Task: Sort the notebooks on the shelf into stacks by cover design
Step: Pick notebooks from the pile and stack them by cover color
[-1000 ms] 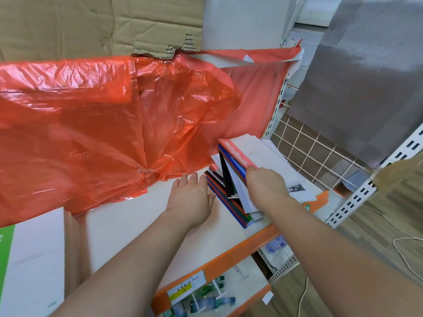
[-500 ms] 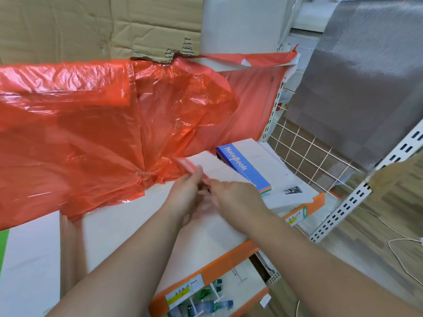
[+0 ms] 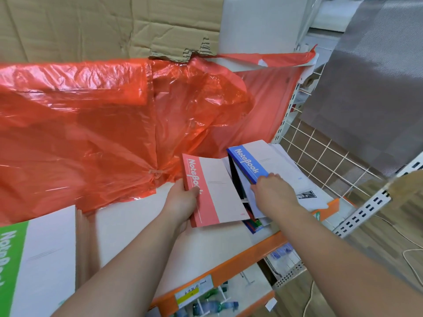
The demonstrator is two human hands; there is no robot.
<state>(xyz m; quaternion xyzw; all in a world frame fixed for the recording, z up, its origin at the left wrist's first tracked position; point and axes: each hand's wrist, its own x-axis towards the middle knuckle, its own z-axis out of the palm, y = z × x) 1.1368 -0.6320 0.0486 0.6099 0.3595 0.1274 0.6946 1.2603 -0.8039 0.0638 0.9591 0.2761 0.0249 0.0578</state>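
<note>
A red plastic sheet (image 3: 91, 133) drapes over the back of a white shelf (image 3: 142, 225) with an orange front lip, where a person sorts notebooks by cover. At the far left lies the green stack (image 3: 34, 259), only partly in view; at the right end, beside a wire grille, sits the pile (image 3: 295, 172) of mixed covers, lying skewed. Between them the red notebook (image 3: 212, 193) is held low over the shelf, its right edge reaching the pile, and the blue notebook (image 3: 248, 163) is tipped up off that pile. The left hand (image 3: 180, 202) grips the red notebook by its spine edge, thumb across the cover; the right hand (image 3: 272, 191) is curled round the near end of the blue notebook, prising it up. The step in hand looks to be drawing covers out of the pile one at a time, with no red stack visible yet. The next move likely calls for laying the red notebook flat on the bare shelf between the green stack and the pile, then lifting the blue notebook clear without dragging its neighbours
</note>
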